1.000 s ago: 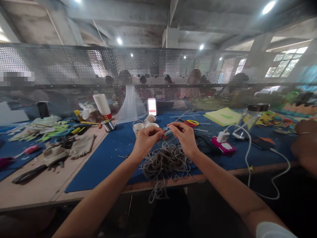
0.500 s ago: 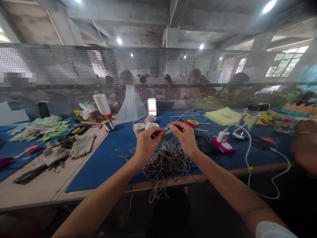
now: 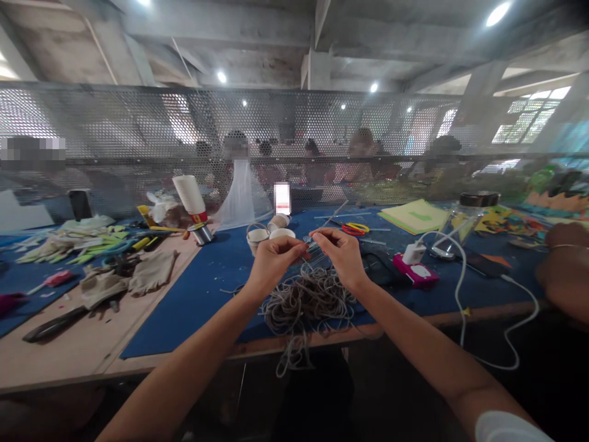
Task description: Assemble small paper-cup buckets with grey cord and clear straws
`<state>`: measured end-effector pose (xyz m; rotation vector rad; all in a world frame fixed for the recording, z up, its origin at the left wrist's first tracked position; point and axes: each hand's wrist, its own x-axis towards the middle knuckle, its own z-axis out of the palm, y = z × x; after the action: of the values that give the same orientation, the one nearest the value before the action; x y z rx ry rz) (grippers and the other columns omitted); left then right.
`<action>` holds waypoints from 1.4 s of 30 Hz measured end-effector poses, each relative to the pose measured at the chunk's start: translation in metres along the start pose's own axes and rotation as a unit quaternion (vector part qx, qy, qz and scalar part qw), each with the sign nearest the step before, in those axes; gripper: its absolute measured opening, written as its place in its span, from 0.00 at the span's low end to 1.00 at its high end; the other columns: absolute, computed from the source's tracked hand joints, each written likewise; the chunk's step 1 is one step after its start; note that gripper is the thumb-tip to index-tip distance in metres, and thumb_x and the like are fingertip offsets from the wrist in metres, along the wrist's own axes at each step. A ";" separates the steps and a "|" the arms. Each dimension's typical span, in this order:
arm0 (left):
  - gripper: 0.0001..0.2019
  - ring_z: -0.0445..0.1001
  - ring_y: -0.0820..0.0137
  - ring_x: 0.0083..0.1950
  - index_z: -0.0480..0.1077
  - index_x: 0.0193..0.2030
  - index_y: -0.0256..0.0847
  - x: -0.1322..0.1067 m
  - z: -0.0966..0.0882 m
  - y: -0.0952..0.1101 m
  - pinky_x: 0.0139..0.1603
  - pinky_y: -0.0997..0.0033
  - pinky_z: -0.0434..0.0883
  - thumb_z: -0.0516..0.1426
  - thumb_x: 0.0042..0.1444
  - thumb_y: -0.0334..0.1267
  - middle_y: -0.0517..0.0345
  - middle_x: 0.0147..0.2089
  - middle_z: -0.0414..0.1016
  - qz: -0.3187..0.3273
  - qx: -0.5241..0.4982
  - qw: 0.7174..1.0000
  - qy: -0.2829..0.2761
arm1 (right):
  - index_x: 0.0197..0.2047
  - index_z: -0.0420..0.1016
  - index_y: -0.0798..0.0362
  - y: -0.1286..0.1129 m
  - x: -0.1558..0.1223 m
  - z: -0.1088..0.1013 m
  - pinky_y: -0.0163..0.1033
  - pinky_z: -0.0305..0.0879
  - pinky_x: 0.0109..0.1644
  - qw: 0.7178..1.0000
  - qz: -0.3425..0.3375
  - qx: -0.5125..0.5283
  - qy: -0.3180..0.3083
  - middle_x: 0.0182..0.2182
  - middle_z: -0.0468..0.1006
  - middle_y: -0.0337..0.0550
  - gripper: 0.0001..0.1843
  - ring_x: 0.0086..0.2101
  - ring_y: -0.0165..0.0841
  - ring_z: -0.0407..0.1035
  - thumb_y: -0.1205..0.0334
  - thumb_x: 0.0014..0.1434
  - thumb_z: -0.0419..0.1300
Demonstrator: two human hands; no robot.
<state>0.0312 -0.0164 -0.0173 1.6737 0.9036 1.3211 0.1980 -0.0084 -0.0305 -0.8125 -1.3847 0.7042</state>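
My left hand (image 3: 275, 261) is closed in a pinch, thumb against fingers, above a loose heap of grey cord (image 3: 313, 298). What its fingertips hold is too small to make out. My right hand (image 3: 339, 253) pinches close beside it, fingertips almost touching the left ones. A thin, pale strand (image 3: 338, 210) sticks up and to the right from the right fingertips. Loops of the cord hang over the table's front edge. Behind the left hand stand white cups (image 3: 257, 236), one wrapped with cord at its rim, and another cup (image 3: 278, 222) lies tipped.
Scissors (image 3: 355, 228) with red and yellow handles, coloured paper (image 3: 416, 216) and a pink power adapter (image 3: 415, 270) lie to the right. A glass jar (image 3: 460, 224) stands behind a white cable. Gloves (image 3: 154, 272) and stacked cups (image 3: 189, 195) are left. Another person's arm (image 3: 565, 270) is far right.
The thin strand has shifted slightly left and now stands steeper. Both hands keep their pinch in nearly the same place, above the cord heap.
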 end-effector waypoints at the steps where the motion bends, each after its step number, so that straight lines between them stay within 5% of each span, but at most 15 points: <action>1: 0.09 0.74 0.73 0.29 0.78 0.33 0.37 -0.001 0.001 -0.001 0.32 0.73 0.71 0.63 0.55 0.41 0.53 0.30 0.81 0.008 0.011 1.000 0.009 | 0.38 0.82 0.50 0.000 0.000 0.000 0.38 0.69 0.40 1.000 -0.001 0.000 0.000 0.34 0.82 0.41 0.12 0.34 0.33 0.74 0.52 0.57 0.65; 9: 0.08 0.78 0.69 0.34 0.79 0.37 0.39 -0.005 0.004 -0.010 0.37 0.71 0.73 0.60 0.58 0.39 0.54 0.35 0.82 0.117 0.119 0.983 0.080 | 0.38 0.82 0.51 0.001 0.000 -0.001 0.39 0.69 0.45 1.000 -0.023 -0.016 0.000 0.36 0.83 0.42 0.12 0.38 0.34 0.75 0.53 0.58 0.64; 18: 0.11 0.75 0.72 0.30 0.78 0.37 0.37 0.003 -0.004 0.002 0.31 0.73 0.70 0.59 0.59 0.43 0.52 0.32 0.82 -0.012 0.027 0.999 -0.034 | 0.38 0.82 0.50 0.001 0.000 -0.001 0.39 0.69 0.46 0.999 -0.030 -0.022 0.000 0.37 0.83 0.42 0.11 0.38 0.34 0.74 0.53 0.59 0.63; 36: 0.07 0.77 0.68 0.34 0.79 0.35 0.38 -0.003 0.001 -0.008 0.37 0.70 0.73 0.64 0.53 0.39 0.53 0.34 0.82 0.051 0.071 0.993 0.073 | 0.39 0.83 0.49 -0.001 -0.001 -0.001 0.39 0.68 0.43 0.999 -0.032 -0.022 -0.012 0.35 0.82 0.41 0.11 0.37 0.34 0.73 0.54 0.59 0.62; 42: 0.11 0.75 0.71 0.31 0.77 0.36 0.37 0.000 -0.001 0.000 0.34 0.72 0.71 0.61 0.57 0.44 0.54 0.31 0.81 0.011 0.028 1.000 -0.002 | 0.38 0.82 0.49 -0.001 -0.001 -0.002 0.39 0.68 0.43 0.999 -0.032 -0.032 -0.008 0.36 0.82 0.41 0.10 0.36 0.33 0.73 0.54 0.59 0.62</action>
<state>0.0298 -0.0161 -0.0174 1.7335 0.9301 1.3180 0.1995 -0.0097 -0.0304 -0.8104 -1.4474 0.6220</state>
